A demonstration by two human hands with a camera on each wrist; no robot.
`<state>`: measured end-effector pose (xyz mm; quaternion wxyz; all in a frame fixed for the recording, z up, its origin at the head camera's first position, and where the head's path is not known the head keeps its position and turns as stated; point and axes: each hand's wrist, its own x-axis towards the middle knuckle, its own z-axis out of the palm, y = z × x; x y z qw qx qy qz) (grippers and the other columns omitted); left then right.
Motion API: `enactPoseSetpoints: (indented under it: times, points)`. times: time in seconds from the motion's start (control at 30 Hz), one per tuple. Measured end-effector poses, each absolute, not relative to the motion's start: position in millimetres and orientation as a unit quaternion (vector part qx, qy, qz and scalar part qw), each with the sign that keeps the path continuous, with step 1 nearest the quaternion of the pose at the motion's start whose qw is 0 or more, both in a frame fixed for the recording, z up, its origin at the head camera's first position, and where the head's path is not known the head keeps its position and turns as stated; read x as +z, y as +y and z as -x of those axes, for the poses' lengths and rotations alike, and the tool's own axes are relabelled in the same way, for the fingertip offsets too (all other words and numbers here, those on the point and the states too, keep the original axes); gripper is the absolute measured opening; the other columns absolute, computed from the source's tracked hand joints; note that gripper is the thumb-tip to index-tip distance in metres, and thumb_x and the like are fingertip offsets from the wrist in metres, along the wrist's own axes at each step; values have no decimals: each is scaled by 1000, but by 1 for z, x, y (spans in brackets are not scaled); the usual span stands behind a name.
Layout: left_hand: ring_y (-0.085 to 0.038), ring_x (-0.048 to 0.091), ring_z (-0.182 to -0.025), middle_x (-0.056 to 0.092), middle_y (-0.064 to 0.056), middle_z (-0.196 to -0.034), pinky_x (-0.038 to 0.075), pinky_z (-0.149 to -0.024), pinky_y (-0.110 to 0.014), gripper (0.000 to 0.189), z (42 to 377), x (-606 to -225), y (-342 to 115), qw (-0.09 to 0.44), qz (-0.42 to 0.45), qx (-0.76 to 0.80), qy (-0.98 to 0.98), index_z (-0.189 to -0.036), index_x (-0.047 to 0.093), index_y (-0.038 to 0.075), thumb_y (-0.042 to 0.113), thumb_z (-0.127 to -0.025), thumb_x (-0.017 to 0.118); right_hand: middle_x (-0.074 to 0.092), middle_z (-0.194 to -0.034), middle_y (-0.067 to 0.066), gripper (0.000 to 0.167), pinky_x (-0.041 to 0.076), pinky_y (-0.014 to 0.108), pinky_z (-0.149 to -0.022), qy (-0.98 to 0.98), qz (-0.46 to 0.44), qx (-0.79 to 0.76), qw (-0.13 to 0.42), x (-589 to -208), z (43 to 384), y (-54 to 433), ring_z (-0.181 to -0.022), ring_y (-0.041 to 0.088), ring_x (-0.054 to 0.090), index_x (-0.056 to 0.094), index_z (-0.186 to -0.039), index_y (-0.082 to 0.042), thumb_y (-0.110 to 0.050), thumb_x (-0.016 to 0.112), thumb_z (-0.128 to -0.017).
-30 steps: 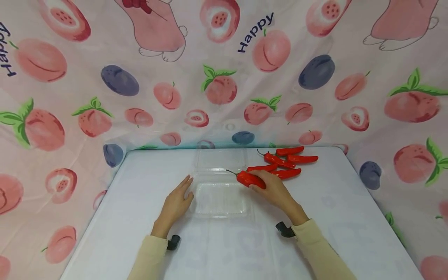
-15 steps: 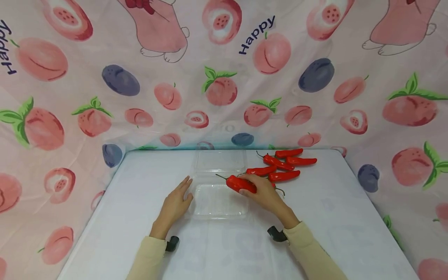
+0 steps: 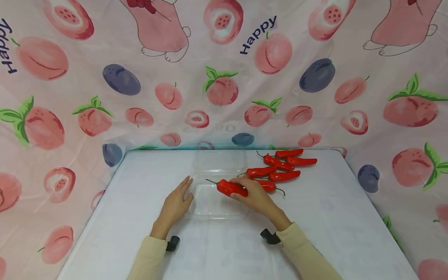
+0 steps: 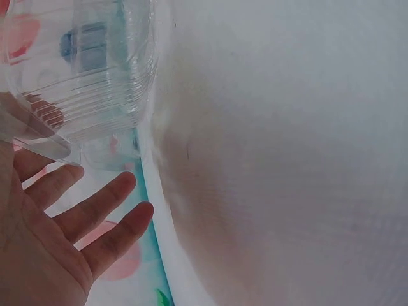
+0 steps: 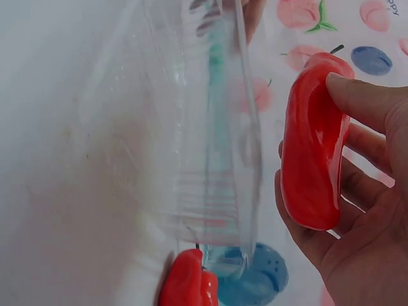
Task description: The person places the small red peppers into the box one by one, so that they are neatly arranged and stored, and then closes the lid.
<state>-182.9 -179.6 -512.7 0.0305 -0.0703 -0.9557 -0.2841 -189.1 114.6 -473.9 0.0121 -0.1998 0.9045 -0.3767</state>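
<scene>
Chiefly, six loose red peppers [image 3: 284, 176] lie on the white table [image 3: 140, 171], right of a clear plastic tray [image 3: 210, 204] and its opened lid [image 3: 220, 161], which spreads flat behind the tray. The nearest of them is partly covered by the right hand [image 3: 257, 197], and its stem points out to the right. Behind the table rises a pink cloth [image 3: 189, 74] printed with fruit and the word "Happy". Each forearm wears a pale sleeve [image 3: 148, 256], with a black fitting [image 3: 173, 244] at the wrist. Beside the tray's left rim rests the left hand [image 3: 175, 204], its fingers spread apart; one digit shows through the clear plastic in its wrist view, though I cannot tell how firmly any finger touches the rim. Over the tray, toward its back right, the right hand grips a held pepper [image 3: 229, 188], the thumb pressed on one side and the fingers bent round the other. In the head view, the stem of this pepper juts left, away from the palm, and points toward the left hand, which is well apart from it. The hand covers part of the tray's right rim.
</scene>
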Motion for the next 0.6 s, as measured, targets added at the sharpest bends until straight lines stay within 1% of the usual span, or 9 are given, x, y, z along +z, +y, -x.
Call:
enactPoseSetpoints:
  times: [0.3,0.6]
  points:
    - [-35,50,-135,40,-3,-157,47,-104,-55,52,183,-513,-180,38,75,-286,-954,-146,48,11,17,-95,57,65,-128,-2,52,57,41,-94,892,217,-396,34,-479,182,104,-118,19,59,61,-132,-22,-29,77,-84]
    - [-35,49,-136,40,-3,-157,46,-105,-55,52,183,-514,-179,37,69,-291,-954,-146,48,12,18,-95,57,65,-131,1,51,55,42,-97,888,218,-401,54,-487,181,95,-119,22,59,60,-133,-19,-30,75,-86]
